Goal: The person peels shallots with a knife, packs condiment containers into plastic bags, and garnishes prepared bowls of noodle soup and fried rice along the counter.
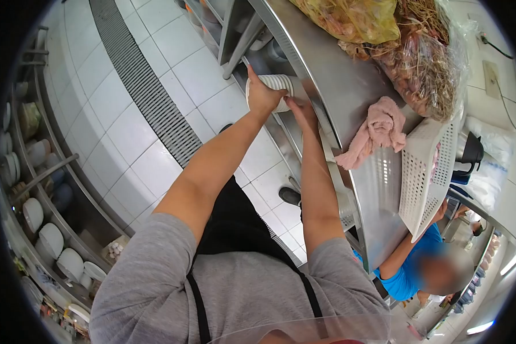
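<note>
A nested stack of white bowls (282, 83) is held on its side, at the edge of the steel table, by its lower shelf. My left hand (264, 95) wraps around the near side of the stack, thumb pressed across the rims. On the other side, my right hand (304, 114) grips the stack, its thumb close to the left thumb. Most of the right fingers are hidden behind the bowls and the table edge.
On the steel table (370, 195) lie a pink cloth (378, 131), a white perforated basket (421, 183) and bulging bags (361, 23). A co-worker in a blue shirt (404, 279) holds the basket. Dish shelves (69, 178) line the left; a floor grate (146, 86) crosses the tiles.
</note>
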Available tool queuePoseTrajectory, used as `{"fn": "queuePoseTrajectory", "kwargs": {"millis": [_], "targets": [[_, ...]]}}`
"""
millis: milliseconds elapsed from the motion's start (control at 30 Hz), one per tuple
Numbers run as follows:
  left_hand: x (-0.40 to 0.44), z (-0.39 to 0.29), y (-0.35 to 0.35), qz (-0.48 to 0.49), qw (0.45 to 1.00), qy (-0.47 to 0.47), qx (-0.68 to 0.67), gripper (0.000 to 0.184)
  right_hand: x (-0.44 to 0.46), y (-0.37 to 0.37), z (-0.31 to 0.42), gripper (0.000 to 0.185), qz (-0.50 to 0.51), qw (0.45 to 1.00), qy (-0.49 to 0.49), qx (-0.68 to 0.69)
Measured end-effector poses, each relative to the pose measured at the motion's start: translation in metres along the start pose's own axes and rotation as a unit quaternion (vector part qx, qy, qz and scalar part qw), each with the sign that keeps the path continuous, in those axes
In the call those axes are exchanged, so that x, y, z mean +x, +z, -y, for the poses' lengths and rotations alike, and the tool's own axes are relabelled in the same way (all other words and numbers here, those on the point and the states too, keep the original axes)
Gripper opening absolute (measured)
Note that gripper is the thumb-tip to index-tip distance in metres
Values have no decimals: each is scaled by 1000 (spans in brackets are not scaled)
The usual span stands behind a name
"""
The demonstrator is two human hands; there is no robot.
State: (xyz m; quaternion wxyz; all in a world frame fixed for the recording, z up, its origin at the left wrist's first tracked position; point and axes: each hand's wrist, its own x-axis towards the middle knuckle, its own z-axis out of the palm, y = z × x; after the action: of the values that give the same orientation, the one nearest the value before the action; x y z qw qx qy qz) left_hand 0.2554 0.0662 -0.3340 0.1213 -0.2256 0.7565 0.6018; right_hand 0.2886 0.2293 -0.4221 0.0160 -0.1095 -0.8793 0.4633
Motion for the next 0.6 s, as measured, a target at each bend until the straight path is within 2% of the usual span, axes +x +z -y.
{"fn": "queuePoseTrajectory", "kwargs": {"millis": [33, 67, 133, 167, 233, 267, 367, 400, 433, 467, 533, 567, 600], "targets": [[4, 2, 0, 0, 1000, -1, 2, 115, 3, -1, -3, 52, 33, 998, -24, -55], [9, 5, -1, 10, 1000, 0, 18, 116, 5, 0, -6, 52, 33, 998, -22, -54], [11, 4, -2, 21, 999, -2, 35, 117, 6, 0, -9, 47, 93, 994, 49, -18], [9, -3, -4, 22, 997, -14, 72, 117, 6, -4, 7, 47, 93, 994, 50, -17], [11, -6, -6, 24, 993, -29, 108, 117, 4, -14, 32, 45, 178, 961, 158, 142], [15, -4, -7, 26, 993, -23, 114, 117, 2, -13, 30, 45, 179, 960, 161, 141], [22, 0, -13, 43, 991, -31, 119, 117, -3, -5, 46, 48, 130, 967, 200, 86], [23, 1, -14, 60, 990, -48, 118, 116, -9, 0, 63, 50, 58, 988, 121, -77], [23, 1, -14, 60, 990, -45, 120, 116, -13, 2, 89, 52, -17, 971, 37, -236], [22, 1, -13, 49, 989, -39, 133, 116, -16, -2, 118, 52, -19, 971, 37, -235], [18, 0, -14, 39, 988, -29, 147, 116, -20, -12, 163, 60, 71, 967, 195, -148], [16, -1, -14, 32, 988, -32, 144, 116, -19, -10, 145, 60, 68, 967, 194, -148], [15, -3, -15, 24, 989, -35, 141, 116, -14, -4, 111, 60, 62, 963, 164, -203]]}}
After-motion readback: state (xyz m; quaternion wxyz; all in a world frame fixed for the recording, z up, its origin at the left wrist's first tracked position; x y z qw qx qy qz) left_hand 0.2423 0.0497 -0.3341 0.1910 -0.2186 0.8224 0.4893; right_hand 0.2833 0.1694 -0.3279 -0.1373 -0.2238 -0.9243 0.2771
